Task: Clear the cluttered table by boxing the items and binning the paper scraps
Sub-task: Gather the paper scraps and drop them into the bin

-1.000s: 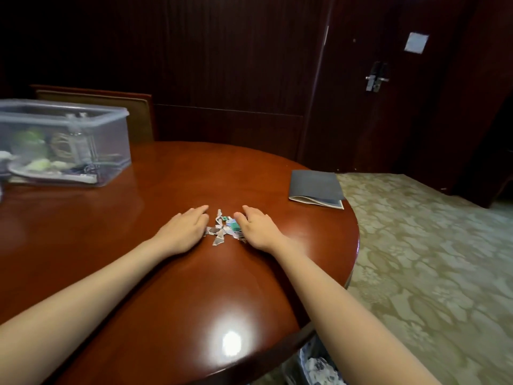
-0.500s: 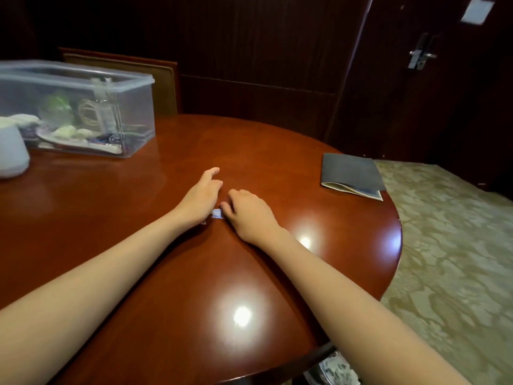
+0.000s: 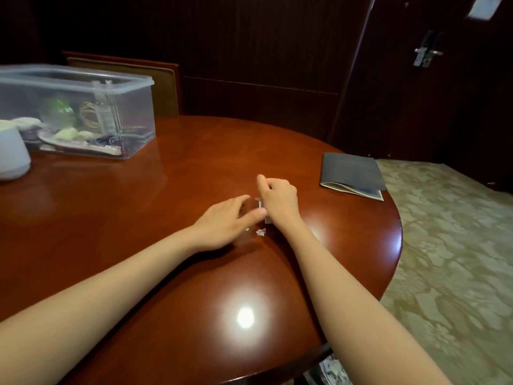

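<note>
Right hand (image 3: 278,200) sits left of the booklet (image 3: 351,173), up off the worktop (image 3: 138,204). Its fingers (image 3: 261,181) are curled tight round a bunch of scraps (image 3: 259,204), and white paper pokes out on the thumb side. Half a second ago this hand lay low and cupped over the pile; now it is raised and fisted.

Left hand (image 3: 222,220) is farther from the booklet, just beside the right hand and motion-blurred. Its fingers (image 3: 239,200) are fairly straight and point at the fist, holding nothing that shows. The thumb tip reaches the paper under the fist; I cannot tell whether it is touching. Earlier the two hands pressed together with only a sliver of paper between them. A second ago the whole pile lay in the open between them.

One loose scrap (image 3: 261,232) lies on the worktop below the fist, with a smaller fleck beside it nearer the left hand. Neither showed half a second ago.

Clear box (image 3: 83,87) stands well apart from the booklet, across the worktop at far left, with mixed items inside. A white cup (image 3: 11,154) is farther still, cut by the frame edge. A chair (image 3: 125,79) stands behind the worktop. Box, cup and booklet sit as before.
</note>
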Available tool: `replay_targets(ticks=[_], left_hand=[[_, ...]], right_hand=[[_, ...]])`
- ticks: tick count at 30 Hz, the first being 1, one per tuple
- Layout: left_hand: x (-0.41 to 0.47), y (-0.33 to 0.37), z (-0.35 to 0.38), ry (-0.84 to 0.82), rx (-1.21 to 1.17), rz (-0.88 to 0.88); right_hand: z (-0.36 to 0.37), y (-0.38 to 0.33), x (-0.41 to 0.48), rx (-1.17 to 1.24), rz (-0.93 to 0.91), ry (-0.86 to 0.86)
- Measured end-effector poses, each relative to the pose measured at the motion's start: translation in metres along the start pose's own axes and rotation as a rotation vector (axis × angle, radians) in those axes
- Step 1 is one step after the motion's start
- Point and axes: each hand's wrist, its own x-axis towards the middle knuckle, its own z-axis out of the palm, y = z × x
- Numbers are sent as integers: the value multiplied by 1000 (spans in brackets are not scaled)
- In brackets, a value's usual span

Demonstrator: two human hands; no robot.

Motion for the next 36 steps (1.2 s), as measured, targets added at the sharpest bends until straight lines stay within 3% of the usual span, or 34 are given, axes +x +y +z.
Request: replay_targets(ticks=[2, 5, 14, 18, 20, 22, 25, 27, 31, 36], left_hand=[[0, 8, 9, 79, 127, 79], [4, 18, 15, 138, 195, 59], [11, 30, 27, 144, 417, 23], [14, 31, 24, 107, 384, 55], [15, 30, 22, 109, 280, 77], [14, 29, 17, 132, 32, 75], [10, 27, 8, 217, -347, -21], [12, 26, 4, 278, -520, -83], [13, 25, -6, 281, -913, -237], [5, 19, -25, 191, -1089, -302]], right_hand=[[-1, 2, 2, 28, 21, 25], [-3, 6, 3, 83, 49, 57], [-9, 18, 8, 87, 222, 162], [-12, 17, 6, 121, 255, 182], [-17, 16, 6, 153, 293, 197], [-21, 16, 8, 216, 376, 202], [-23, 18, 13, 381, 575, 215], [-24, 17, 12, 415, 608, 201], [-22, 15, 6, 169, 367, 171], [-16, 18, 1, 34, 271, 136]])
